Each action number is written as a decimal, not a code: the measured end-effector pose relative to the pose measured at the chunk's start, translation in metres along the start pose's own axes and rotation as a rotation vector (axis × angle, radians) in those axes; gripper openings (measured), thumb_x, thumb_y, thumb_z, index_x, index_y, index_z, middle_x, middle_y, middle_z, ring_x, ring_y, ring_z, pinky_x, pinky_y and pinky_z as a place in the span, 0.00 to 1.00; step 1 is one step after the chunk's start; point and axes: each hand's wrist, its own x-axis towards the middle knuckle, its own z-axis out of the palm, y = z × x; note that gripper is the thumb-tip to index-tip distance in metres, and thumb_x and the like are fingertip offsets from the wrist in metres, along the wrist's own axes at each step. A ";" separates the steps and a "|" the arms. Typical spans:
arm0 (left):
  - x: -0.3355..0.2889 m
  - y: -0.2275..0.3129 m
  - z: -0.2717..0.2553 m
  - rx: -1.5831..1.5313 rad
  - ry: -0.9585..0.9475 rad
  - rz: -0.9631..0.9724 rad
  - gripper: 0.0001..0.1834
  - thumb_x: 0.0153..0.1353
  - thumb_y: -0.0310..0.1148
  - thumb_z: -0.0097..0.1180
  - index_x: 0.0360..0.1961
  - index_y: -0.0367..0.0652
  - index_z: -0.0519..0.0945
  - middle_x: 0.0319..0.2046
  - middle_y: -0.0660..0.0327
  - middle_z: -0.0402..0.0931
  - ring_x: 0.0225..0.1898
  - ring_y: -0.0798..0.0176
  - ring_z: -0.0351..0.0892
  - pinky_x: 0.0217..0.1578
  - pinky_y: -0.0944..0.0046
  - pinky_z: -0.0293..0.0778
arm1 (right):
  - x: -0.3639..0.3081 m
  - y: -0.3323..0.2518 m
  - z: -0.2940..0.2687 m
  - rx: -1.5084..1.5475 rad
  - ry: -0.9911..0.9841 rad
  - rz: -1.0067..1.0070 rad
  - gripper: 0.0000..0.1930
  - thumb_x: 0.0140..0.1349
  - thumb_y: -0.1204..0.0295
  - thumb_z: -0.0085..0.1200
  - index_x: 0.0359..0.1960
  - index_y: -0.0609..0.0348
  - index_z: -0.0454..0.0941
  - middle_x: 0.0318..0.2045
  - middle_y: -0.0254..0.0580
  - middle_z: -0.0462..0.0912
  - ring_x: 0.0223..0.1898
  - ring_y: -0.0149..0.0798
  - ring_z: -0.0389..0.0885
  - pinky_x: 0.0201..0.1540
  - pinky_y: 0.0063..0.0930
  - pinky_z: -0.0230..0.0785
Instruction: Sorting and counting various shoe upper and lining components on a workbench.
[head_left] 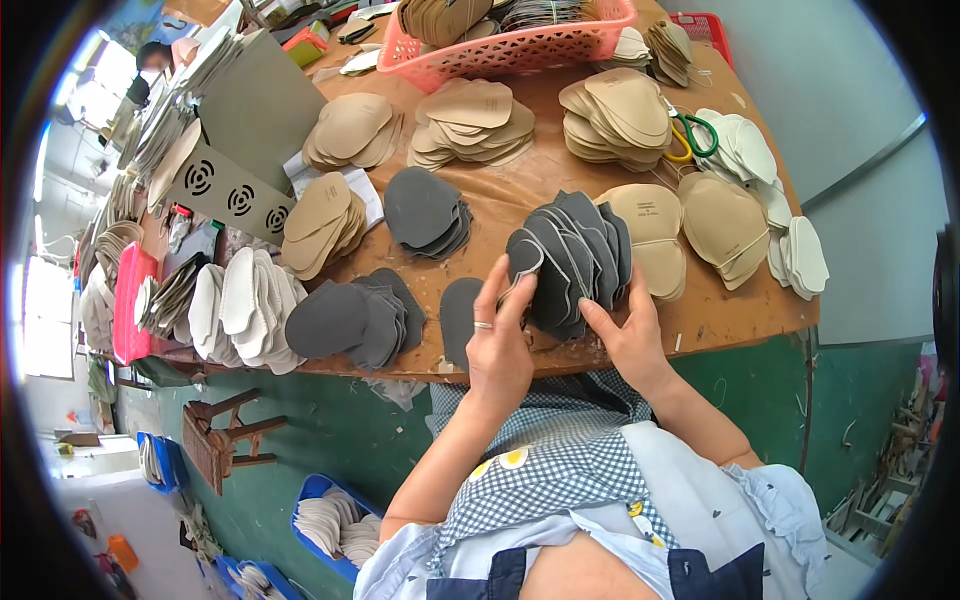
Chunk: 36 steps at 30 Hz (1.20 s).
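Note:
A thick, fanned stack of dark grey shoe insole pieces with pale edges stands tilted between my hands near the table's front edge. My left hand, a ring on one finger, grips its left side. My right hand presses thumb and fingers on its lower right side. More dark grey pieces lie just left, one partly behind my left hand, and further stacks sit at the left and behind. Right of my hands are beige pieces tied in a bundle.
The brown table bears several beige stacks, white stacks and green-and-yellow-handled scissors. A pink basket stands at the back, a grey metal box at the left. A wooden stool and blue bins are on the floor.

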 end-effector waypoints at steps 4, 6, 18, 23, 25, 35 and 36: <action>-0.007 0.009 0.007 0.053 -0.121 -0.081 0.22 0.57 0.24 0.68 0.54 0.37 0.79 0.51 0.45 0.78 0.44 0.47 0.82 0.43 0.57 0.80 | 0.002 0.005 0.001 0.007 0.012 -0.034 0.33 0.67 0.80 0.56 0.70 0.66 0.54 0.58 0.47 0.74 0.56 0.33 0.77 0.58 0.27 0.74; -0.004 0.008 0.010 0.081 -0.089 -0.077 0.25 0.54 0.27 0.71 0.53 0.38 0.78 0.47 0.46 0.79 0.43 0.47 0.82 0.41 0.56 0.80 | 0.003 0.004 0.003 0.000 0.018 -0.030 0.32 0.68 0.80 0.56 0.70 0.67 0.54 0.58 0.47 0.74 0.56 0.33 0.77 0.58 0.27 0.73; 0.003 -0.009 0.006 -0.031 -0.051 -0.080 0.22 0.56 0.18 0.62 0.53 0.37 0.77 0.46 0.46 0.80 0.44 0.45 0.83 0.43 0.56 0.80 | 0.007 0.004 0.003 -0.107 0.017 -0.061 0.31 0.67 0.80 0.58 0.70 0.64 0.57 0.59 0.44 0.73 0.59 0.34 0.74 0.62 0.29 0.69; 0.009 -0.009 -0.005 -0.065 -0.165 -0.104 0.18 0.58 0.18 0.60 0.51 0.40 0.81 0.53 0.45 0.77 0.49 0.43 0.83 0.46 0.56 0.81 | 0.007 -0.002 0.006 -0.095 0.016 -0.035 0.31 0.67 0.79 0.58 0.69 0.64 0.57 0.59 0.44 0.73 0.60 0.33 0.74 0.62 0.29 0.69; 0.010 -0.005 -0.006 -0.059 -0.182 -0.108 0.18 0.58 0.21 0.63 0.51 0.40 0.81 0.53 0.46 0.77 0.49 0.44 0.82 0.47 0.56 0.81 | 0.008 0.000 0.007 -0.023 0.029 -0.026 0.30 0.68 0.79 0.58 0.69 0.64 0.58 0.59 0.44 0.73 0.59 0.33 0.74 0.62 0.28 0.69; 0.011 -0.015 0.005 0.064 -0.123 0.055 0.20 0.54 0.22 0.67 0.50 0.39 0.82 0.51 0.47 0.79 0.48 0.47 0.82 0.46 0.54 0.81 | 0.021 -0.001 0.003 -0.079 0.058 -0.057 0.27 0.69 0.75 0.58 0.66 0.65 0.62 0.56 0.42 0.76 0.57 0.32 0.75 0.60 0.27 0.71; 0.012 -0.016 0.003 0.052 -0.112 0.049 0.19 0.54 0.20 0.65 0.49 0.38 0.82 0.49 0.47 0.80 0.47 0.47 0.83 0.46 0.54 0.81 | 0.022 -0.003 0.001 -0.106 0.058 -0.028 0.27 0.69 0.74 0.59 0.65 0.65 0.63 0.55 0.42 0.77 0.56 0.31 0.76 0.59 0.27 0.71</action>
